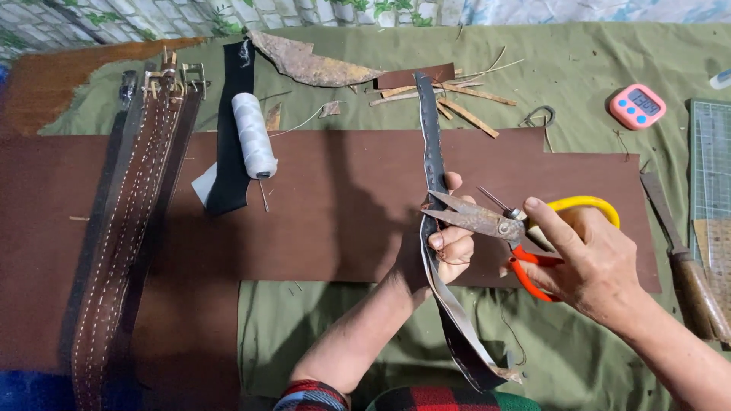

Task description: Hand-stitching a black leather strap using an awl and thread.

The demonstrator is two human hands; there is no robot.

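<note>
While held upright, dark leather strap (432, 137) is met by scissors (487, 221).
Strap clenched in left hand (449, 247); scissors gripped by right hand (590, 262), blades parted at strap's right edge, crosswise to its long axis.

- Long dark leather strap (434, 152), narrow and curved, with a row of small holes along one edge; held upright off the surface, upper end pointing away, lower end (472, 350) twisting to show a pale grey underside.
- Rusty scissors (476, 219) with one yellow and one orange handle loop; blades slightly parted, tips against the strap's middle.
</note>
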